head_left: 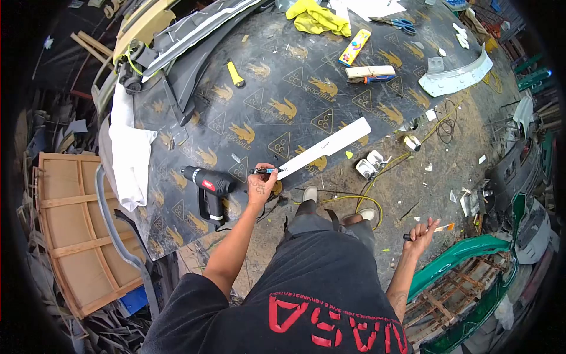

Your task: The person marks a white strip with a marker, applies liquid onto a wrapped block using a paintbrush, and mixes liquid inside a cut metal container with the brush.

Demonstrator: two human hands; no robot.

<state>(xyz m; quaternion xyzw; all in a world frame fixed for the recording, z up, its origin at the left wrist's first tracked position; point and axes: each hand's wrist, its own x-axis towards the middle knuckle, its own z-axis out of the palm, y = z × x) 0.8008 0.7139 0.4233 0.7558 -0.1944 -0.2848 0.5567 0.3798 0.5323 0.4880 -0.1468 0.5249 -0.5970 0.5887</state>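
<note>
My left hand [260, 185] rests near the table's front edge, its fingers closed round a dark marker [263, 171] whose tip points right. That tip is at the left end of a long white strip [324, 147], which lies slantwise on the black printed table [259, 112]. To the left of this hand lies a red and black heat gun [209, 184]. Out to the right, away from the table, my right hand [421, 237] is raised, its fingers closed on a thin item [442, 228] with an orange end. A small black piece [407, 237] sticks out at its left side.
White cloth [130, 159] covers the table's left edge. Farther back are a yellow cutter [235, 75], scissors [403, 25], a yellow box [355, 47] and a curved pale part [456, 76]. A yellow cable [380, 200] crosses the floor. A green frame [460, 253] is at the right.
</note>
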